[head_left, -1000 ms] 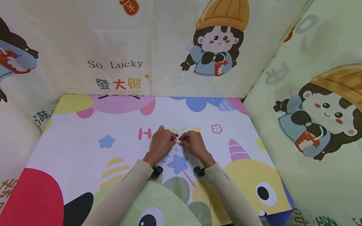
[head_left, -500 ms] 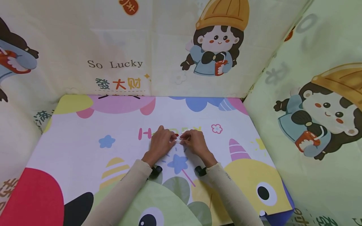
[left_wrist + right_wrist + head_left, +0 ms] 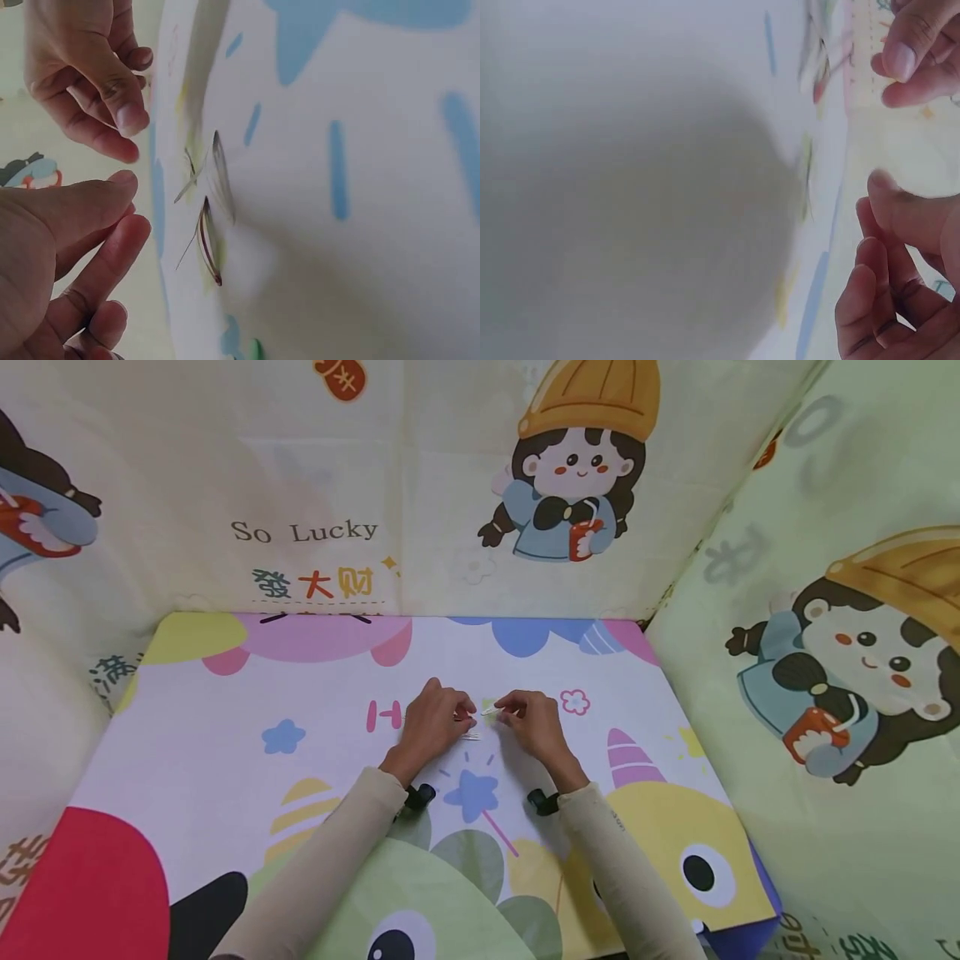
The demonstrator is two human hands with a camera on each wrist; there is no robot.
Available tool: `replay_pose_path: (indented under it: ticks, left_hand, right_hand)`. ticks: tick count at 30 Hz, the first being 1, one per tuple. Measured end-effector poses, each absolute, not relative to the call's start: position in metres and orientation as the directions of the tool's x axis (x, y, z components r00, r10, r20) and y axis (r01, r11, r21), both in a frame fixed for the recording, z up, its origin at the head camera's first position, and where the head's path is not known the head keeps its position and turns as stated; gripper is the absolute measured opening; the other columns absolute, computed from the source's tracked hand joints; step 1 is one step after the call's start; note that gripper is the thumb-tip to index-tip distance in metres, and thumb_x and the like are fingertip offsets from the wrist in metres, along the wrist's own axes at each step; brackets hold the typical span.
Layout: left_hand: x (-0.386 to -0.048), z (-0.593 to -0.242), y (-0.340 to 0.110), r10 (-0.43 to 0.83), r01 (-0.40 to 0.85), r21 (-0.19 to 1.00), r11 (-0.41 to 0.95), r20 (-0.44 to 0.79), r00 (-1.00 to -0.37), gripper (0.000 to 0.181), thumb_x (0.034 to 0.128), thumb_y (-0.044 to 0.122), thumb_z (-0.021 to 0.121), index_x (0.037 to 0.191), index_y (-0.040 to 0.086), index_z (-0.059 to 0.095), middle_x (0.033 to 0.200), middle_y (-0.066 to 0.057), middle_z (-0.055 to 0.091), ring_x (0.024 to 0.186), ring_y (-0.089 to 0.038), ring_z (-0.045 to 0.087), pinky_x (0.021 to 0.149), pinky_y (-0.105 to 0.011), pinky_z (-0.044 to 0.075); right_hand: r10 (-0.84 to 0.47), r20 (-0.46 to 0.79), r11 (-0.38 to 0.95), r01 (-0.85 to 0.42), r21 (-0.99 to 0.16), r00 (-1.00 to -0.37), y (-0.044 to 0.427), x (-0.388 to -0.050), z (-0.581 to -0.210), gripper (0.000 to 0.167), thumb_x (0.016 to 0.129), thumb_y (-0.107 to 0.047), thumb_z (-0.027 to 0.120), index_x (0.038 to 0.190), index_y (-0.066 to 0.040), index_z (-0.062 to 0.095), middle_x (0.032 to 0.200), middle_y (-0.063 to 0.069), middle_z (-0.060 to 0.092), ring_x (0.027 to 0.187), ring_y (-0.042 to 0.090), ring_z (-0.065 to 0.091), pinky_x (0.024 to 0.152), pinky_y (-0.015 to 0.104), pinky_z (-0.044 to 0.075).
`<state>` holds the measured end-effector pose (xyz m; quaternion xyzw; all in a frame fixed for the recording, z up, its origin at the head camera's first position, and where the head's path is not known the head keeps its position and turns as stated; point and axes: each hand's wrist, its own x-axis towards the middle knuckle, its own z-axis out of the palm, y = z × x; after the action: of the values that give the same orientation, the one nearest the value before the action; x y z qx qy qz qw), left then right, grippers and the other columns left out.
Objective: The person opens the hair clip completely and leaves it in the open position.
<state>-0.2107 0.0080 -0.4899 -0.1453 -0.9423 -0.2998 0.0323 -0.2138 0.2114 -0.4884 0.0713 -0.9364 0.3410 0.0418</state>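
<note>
Several slim, leaf-shaped pieces resembling snap hair clips lie on the printed tabletop below my fingers. A white clip [image 3: 223,176] and a dark red clip [image 3: 208,247] lie side by side in the left wrist view. In the head view the white clip [image 3: 471,737] is just below my left hand [image 3: 435,722]; a pale clip [image 3: 490,711] is by the fingertips of my right hand [image 3: 536,727]. Both hands hover above the clips, fingers loosely bent and thumbs close to the fingertips. Neither wrist view shows anything held. In the head view, the left fingers partly hide the red clip.
A white tabletop covering [image 3: 210,760] with colourful cartoon prints spreads around the hands. Printed cloth walls [image 3: 442,585] close off the back and both sides. Dark wrist cameras [image 3: 420,796] sit at the cuffs.
Both hands have moved up and away from the white clip, which now lies uncovered. The right hand has shifted to the right, widening the gap between the hands.
</note>
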Motion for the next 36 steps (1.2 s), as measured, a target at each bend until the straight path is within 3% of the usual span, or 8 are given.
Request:
replay_pose_path:
  ticks: [10,25,36]
  left_hand:
    - [-0.227,-0.487,0.018,0.260,0.284,0.536,0.795,0.123,-0.958,0.021,0.0878,0.027,0.089,0.106,0.017,0.084,0.089,0.001,0.076,0.094,-0.018,0.052,0.075,-0.031,0.050]
    - [-0.249,-0.498,0.039,0.307,0.290,0.492,0.821,0.049,-0.951,0.015,0.0889,0.021,0.087,0.102,0.015,0.084,0.087,0.001,0.073,0.095,-0.021,0.052,0.078,-0.036,0.049]
    - [-0.250,-0.503,0.044,0.307,0.298,0.500,0.814,0.066,-0.950,0.009,0.0922,0.011,0.079,0.098,0.016,0.085,0.093,0.000,0.076,0.092,-0.021,0.052,0.078,-0.036,0.051]
  right_hand:
    - [-0.051,0.134,0.770,-0.124,-0.626,-0.990,0.223,-0.232,-0.484,0.013,0.091,-0.006,0.082,0.101,-0.013,0.084,0.089,0.006,0.079,0.075,0.023,0.065,0.070,0.032,0.047]
    - [-0.069,-0.004,0.815,-0.054,-0.578,-0.998,0.214,-0.249,-0.500,0.013,0.089,-0.008,0.084,0.101,-0.014,0.083,0.090,0.007,0.080,0.081,0.022,0.070,0.073,0.034,0.053]
    - [-0.081,-0.035,0.812,-0.045,-0.582,-0.996,0.210,-0.246,-0.503,0.010,0.089,-0.005,0.083,0.088,-0.011,0.076,0.086,0.006,0.075,0.080,0.022,0.064,0.074,0.033,0.051]
